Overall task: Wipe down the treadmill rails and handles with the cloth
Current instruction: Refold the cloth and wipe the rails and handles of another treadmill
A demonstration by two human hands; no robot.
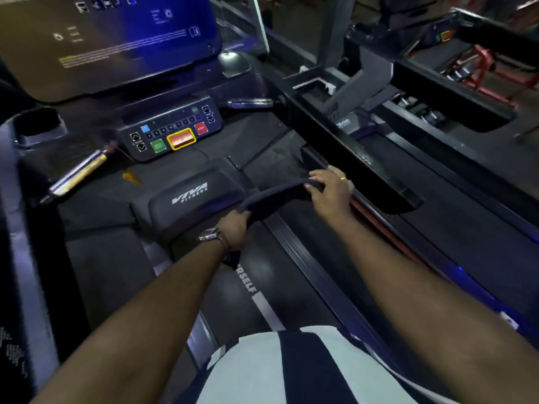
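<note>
The dark cloth (274,196) is stretched between the 2 hands, just below the control panel (170,132) and in front of the padded logo cover (192,199). The left hand (234,230) has its fingers curled around the lower end of the cloth, and the right hand (329,185) pinches the upper end, close beside the black right rail (344,141). The cloth does not seem to touch any rail or handle now, so I judge that wiping is not in progress at this moment. The 2 metal handles, the left one (77,176) and the right one (250,104) near the control panel, show no sign that tells if they are cleaned. Probably most of the work remains.
</note>
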